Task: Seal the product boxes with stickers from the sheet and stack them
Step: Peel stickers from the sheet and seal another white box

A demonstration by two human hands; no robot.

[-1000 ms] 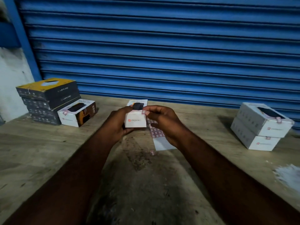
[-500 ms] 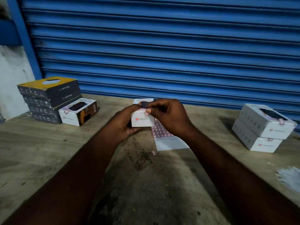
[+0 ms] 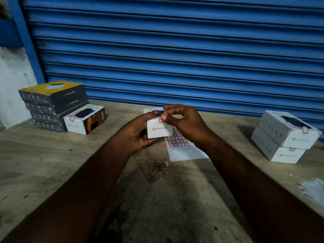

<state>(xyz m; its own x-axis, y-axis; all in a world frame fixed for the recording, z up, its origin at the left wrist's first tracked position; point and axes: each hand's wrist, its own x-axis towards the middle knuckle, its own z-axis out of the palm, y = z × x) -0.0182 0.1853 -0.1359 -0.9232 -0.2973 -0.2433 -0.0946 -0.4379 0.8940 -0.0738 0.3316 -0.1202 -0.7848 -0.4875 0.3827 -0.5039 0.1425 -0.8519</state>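
Observation:
A white Portronics box (image 3: 158, 128) is held up above the table's middle. My left hand (image 3: 138, 131) grips its left side and underside. My right hand (image 3: 184, 122) curls over the box's top right edge, thumb and forefinger pressing a small red-edged sticker (image 3: 161, 119) there. The sticker sheet (image 3: 182, 146) lies flat on the table just below and right of the box, partly hidden by my right hand. Two sealed white boxes (image 3: 287, 137) are stacked at the right.
At the left a stack of dark Lapcare boxes (image 3: 50, 106) stands with one white Portronics box (image 3: 85, 119) leaning beside it. A loose sticker scrap (image 3: 166, 163) lies on the wooden table (image 3: 52, 163). A blue roller shutter (image 3: 175, 50) closes the back.
The box has been lifted slightly and turned with its logo end toward me. My right hand has moved from the box's side onto its top edge, over the sticker.

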